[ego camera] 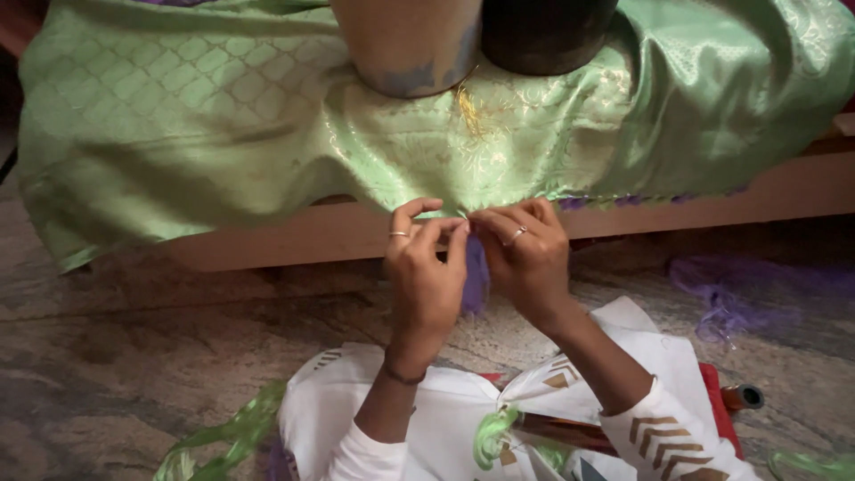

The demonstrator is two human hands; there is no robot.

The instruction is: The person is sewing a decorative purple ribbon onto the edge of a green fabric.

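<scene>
A shiny light green cloth (205,116) with a woven gold pattern drapes over a low wooden bench (294,236). Both hands meet at its lower edge. My left hand (426,272) pinches the edge with thumb and fingers closed. My right hand (525,254) pinches beside it, fingertips touching the left hand's. A bunch of purple thread (476,276) hangs between the two palms. A row of purple tassels (623,200) runs along the hem to the right.
Two round pots, one tan (405,44) and one dark (543,36), stand on the cloth. Loose purple thread (748,298) lies on the stone floor at right. Green thread (227,436) and a wooden stick (570,432) lie on my white-clad lap.
</scene>
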